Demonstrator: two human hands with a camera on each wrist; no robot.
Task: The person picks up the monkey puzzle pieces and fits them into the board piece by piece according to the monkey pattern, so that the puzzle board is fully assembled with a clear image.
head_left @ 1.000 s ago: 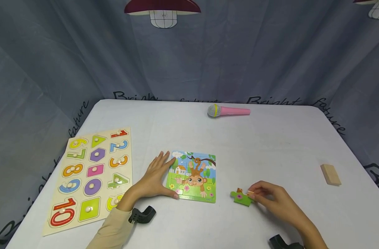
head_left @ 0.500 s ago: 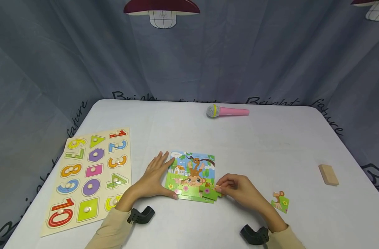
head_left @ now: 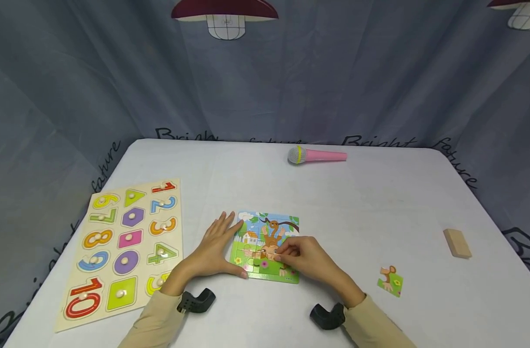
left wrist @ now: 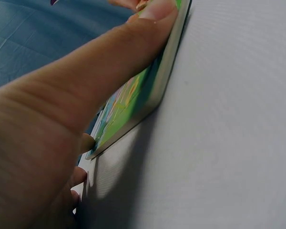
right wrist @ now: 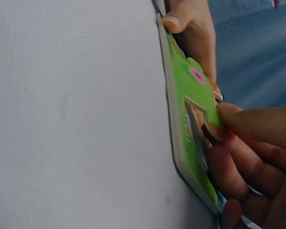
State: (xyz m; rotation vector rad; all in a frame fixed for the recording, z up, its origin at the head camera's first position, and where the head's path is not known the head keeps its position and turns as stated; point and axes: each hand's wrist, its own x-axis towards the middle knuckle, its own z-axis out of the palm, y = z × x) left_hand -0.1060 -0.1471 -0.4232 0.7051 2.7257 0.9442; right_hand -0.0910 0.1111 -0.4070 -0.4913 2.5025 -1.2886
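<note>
A square monkey jigsaw puzzle (head_left: 253,232) lies on the white table in front of the person. The left hand (head_left: 214,253) has its fingers spread along the puzzle's left side, with the thumb on the near-left corner and the index finger at the upper left. Over the puzzle's lower half, the right hand (head_left: 306,256) pinches a green puzzle piece with a pink flower (right wrist: 196,75) between thumb and fingers. In the right wrist view that piece overlaps the board, tilted over a recess-like gap. A loose puzzle piece (head_left: 391,281) with part of a monkey lies right of the right forearm.
A wooden number and shape board (head_left: 130,251) with small knobs lies at the left, its near-right part under the left forearm. A pink toy microphone (head_left: 319,155) lies by the far edge. At the right is a plain wooden block (head_left: 457,243).
The right hand has carried the pink-flower piece leftward from the table onto the puzzle, uncovering the loose piece at the right. The left hand stays in place.
</note>
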